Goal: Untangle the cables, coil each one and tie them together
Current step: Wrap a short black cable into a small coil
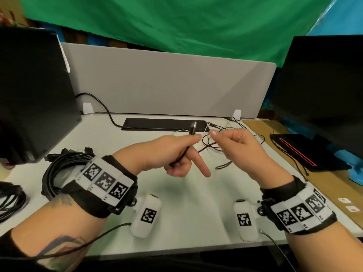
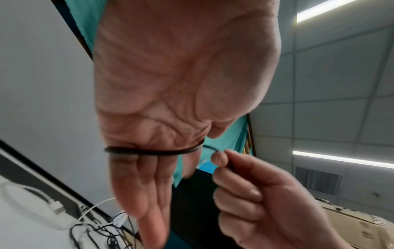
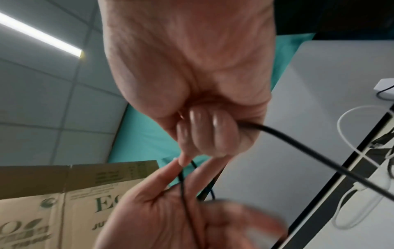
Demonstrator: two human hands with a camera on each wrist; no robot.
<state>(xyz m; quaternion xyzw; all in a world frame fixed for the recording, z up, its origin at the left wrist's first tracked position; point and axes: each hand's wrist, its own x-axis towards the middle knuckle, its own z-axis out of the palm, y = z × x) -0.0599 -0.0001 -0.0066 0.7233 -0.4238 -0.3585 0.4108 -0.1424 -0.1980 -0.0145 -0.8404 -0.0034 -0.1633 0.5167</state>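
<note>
Left hand (image 1: 167, 154) pinched the black cable (image 1: 183, 154) near its plug (image 1: 193, 128); right hand (image 1: 235, 146) fingers (image 3: 204, 128) gripped the same cable above the surface (image 1: 186, 203).

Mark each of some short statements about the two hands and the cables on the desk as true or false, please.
1. The left hand holds a black cable whose plug end sticks up past its fingers. True.
2. The right hand lies flat and open on the desk. False: it is raised, with fingers curled round the cable.
3. A tangle of thin black and white cables lies on the desk beyond the hands. True.
4. A coiled bundle of black cables lies to the right of the right hand. False: it lies by the left wrist.
</note>
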